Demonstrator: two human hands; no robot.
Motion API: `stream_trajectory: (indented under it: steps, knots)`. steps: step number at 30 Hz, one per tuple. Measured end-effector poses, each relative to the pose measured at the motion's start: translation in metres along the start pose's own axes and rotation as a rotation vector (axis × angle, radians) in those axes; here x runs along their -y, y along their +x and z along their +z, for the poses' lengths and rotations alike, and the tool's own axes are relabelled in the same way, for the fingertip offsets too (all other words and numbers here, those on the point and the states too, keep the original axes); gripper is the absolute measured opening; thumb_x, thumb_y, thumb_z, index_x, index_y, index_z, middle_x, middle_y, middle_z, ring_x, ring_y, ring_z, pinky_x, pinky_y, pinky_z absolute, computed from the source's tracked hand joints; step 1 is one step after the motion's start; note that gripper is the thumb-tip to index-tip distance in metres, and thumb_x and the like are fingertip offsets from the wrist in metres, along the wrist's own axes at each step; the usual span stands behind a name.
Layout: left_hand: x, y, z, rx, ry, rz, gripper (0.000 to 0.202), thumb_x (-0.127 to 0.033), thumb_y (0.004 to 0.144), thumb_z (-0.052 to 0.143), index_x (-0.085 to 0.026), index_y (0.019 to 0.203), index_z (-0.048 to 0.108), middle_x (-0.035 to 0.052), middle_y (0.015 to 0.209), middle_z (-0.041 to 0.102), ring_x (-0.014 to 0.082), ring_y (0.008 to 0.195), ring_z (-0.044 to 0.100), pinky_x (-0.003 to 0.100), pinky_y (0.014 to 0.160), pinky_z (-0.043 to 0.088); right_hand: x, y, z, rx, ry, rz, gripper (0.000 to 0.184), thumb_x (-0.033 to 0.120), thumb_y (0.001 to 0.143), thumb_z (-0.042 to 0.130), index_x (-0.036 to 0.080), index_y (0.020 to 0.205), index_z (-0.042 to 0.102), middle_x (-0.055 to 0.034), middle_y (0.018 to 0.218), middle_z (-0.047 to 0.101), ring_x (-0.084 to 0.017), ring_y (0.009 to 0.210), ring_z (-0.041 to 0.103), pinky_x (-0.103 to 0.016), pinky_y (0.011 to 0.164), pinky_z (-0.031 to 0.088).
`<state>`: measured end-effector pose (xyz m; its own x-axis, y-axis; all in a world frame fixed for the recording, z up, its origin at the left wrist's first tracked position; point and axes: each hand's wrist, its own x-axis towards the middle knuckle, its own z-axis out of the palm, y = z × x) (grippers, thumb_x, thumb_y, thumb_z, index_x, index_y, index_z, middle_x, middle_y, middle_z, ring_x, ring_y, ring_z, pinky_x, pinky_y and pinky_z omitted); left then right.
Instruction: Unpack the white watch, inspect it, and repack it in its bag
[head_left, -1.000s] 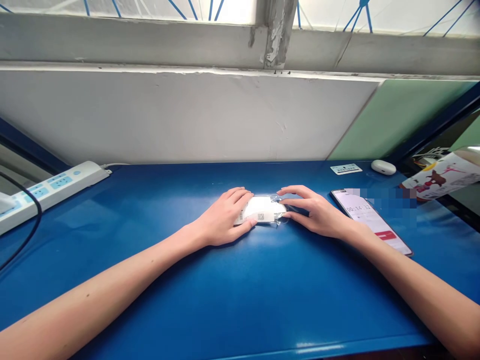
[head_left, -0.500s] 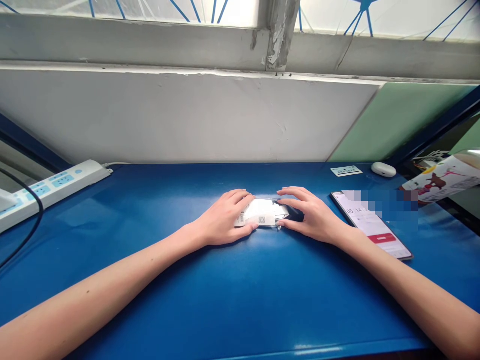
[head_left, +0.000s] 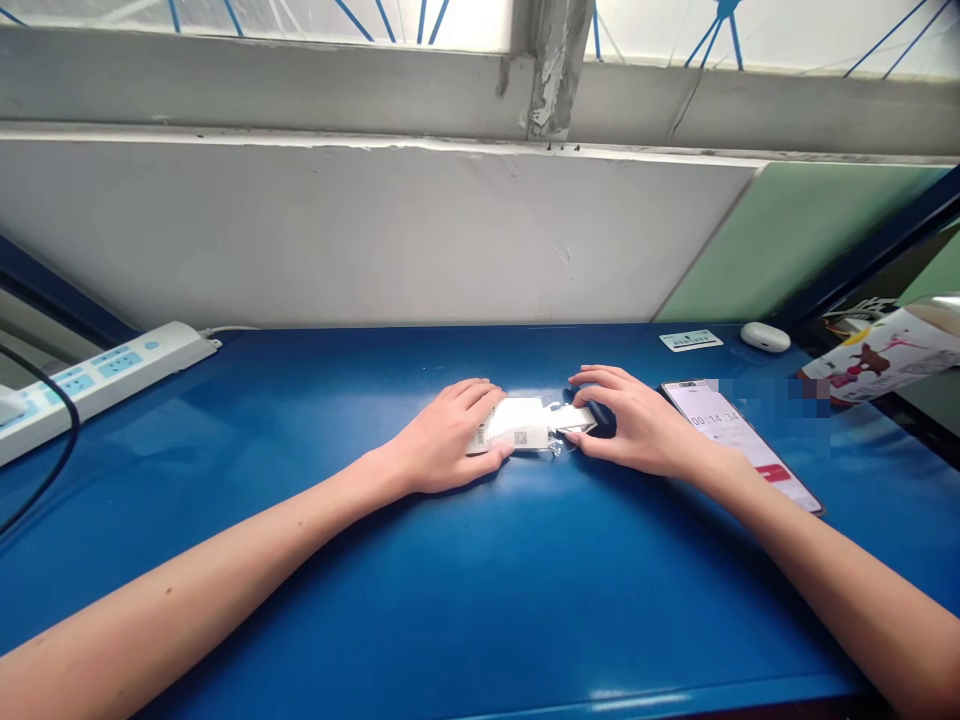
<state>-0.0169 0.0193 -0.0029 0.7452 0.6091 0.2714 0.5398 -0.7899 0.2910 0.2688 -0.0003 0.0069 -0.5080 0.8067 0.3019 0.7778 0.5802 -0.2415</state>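
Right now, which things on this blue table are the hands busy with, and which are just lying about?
In hand: white packet, held at its ends by the left hand and right hand.
Lying about: phone with lit screen, power strip, small card, white oval case, printed pack.

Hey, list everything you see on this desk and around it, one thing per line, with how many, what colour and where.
table: one, blue, fills the lower view
white packet: one, white in clear wrap with a printed code, table centre, between both hands
phone: one, dark frame with a lit screen, just right of the right hand
card: one, pale, far right of the table
case: one, white, rounded, beside the card
power strip: one, white with light blue sockets, far left
cable: one, black, across the power strip
printed pack: one, white with red print, right edge
left hand: one, bare, grips the packet's left end
right hand: one, bare, pinches its right end
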Motion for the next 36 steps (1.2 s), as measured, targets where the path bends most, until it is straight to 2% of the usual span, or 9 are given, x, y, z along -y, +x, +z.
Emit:
stream_trajectory:
  steps: [4,10,14,18,24,29,36]
  knots:
    - [0.001,0.000,0.000,-0.002,-0.025,-0.001,0.051,-0.041,0.092,0.056,-0.013,0.134,0.049,0.0183,0.135,0.056,0.0336,0.130,0.048,0.049,0.108,0.042,-0.001,-0.001,0.001,0.013,0.008,-0.007,0.029,0.040,0.083,0.069,0.021,0.104,0.063,-0.0157,0.133,0.060,-0.036,0.129,0.052,-0.055,0.103,0.048]
    - [0.001,0.000,-0.001,-0.007,-0.062,-0.008,0.057,-0.047,0.089,0.062,-0.017,0.136,0.049,0.0170,0.135,0.056,0.0348,0.130,0.048,0.050,0.107,0.042,0.006,0.000,0.010,0.064,0.105,-0.118,0.034,0.036,0.095,0.057,0.025,0.127,0.058,-0.0141,0.140,0.056,-0.032,0.131,0.052,-0.052,0.105,0.049]
    - [0.001,-0.001,0.000,-0.013,-0.052,-0.014,0.055,-0.046,0.090,0.061,-0.017,0.135,0.050,0.0168,0.135,0.057,0.0344,0.129,0.049,0.050,0.107,0.042,0.009,0.000,0.013,0.064,0.082,-0.138,0.029,0.031,0.099,0.050,0.023,0.126,0.058,-0.0138,0.139,0.058,-0.030,0.128,0.055,-0.051,0.103,0.050]
    - [0.000,-0.001,-0.001,0.000,-0.040,-0.025,0.054,-0.047,0.091,0.059,-0.015,0.134,0.050,0.0177,0.135,0.056,0.0343,0.129,0.049,0.050,0.107,0.042,0.002,0.001,0.010,0.037,0.000,-0.115,0.028,0.022,0.100,0.044,0.020,0.125,0.056,-0.0150,0.137,0.060,-0.030,0.122,0.059,-0.050,0.097,0.053]
    - [0.001,-0.001,-0.001,-0.007,-0.063,-0.033,0.053,-0.049,0.091,0.058,-0.016,0.132,0.051,0.0179,0.136,0.055,0.0355,0.128,0.049,0.051,0.106,0.043,-0.013,0.003,0.002,-0.002,-0.064,-0.014,0.027,0.025,0.102,0.036,0.022,0.123,0.054,-0.0123,0.122,0.067,-0.030,0.107,0.065,-0.047,0.087,0.054]
    - [0.002,-0.001,0.000,0.002,-0.050,-0.038,0.054,-0.049,0.090,0.058,-0.016,0.132,0.049,0.0185,0.136,0.055,0.0359,0.128,0.050,0.052,0.105,0.043,-0.012,0.004,-0.002,-0.107,-0.085,0.068,0.028,0.024,0.102,0.033,0.023,0.121,0.053,-0.0113,0.114,0.067,-0.030,0.101,0.064,-0.045,0.082,0.053]
    - [0.002,-0.001,0.001,0.033,0.007,-0.036,0.058,-0.048,0.090,0.058,-0.012,0.134,0.047,0.0202,0.140,0.052,0.0353,0.131,0.047,0.050,0.109,0.041,-0.025,0.007,-0.006,-0.409,-0.044,0.200,0.030,0.031,0.102,0.032,0.022,0.119,0.055,-0.0138,0.112,0.065,-0.032,0.105,0.061,-0.047,0.089,0.050]
